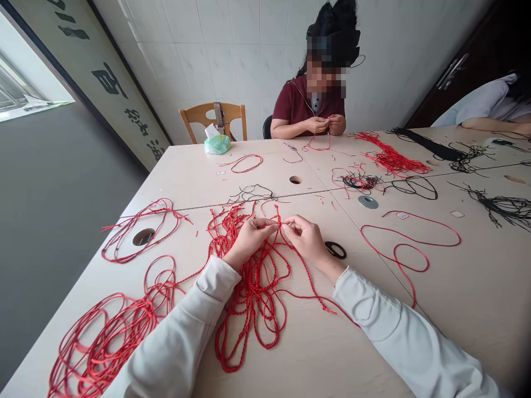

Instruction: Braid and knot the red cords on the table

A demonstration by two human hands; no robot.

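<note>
Near the middle of the table, my left hand (255,236) and my right hand (303,239) face each other with fingertips almost touching. Both pinch a red cord (279,216), whose short end stands up between them. Below and behind my left wrist spreads a pile of twisted red rope (251,287) in long loops. One twisted length runs down to the right and ends in a small frayed knot (326,308). A thinner red cord passes under my right sleeve. Black scissor handles (336,250) show beside my right wrist, the rest hidden.
Coiled red cords (120,326) lie at the front left, with another loop (143,226) around a table hole. Across the table (249,188), a person (309,105) handles red cord. Black cord bundles (504,207) and a metal disc (368,202) lie right.
</note>
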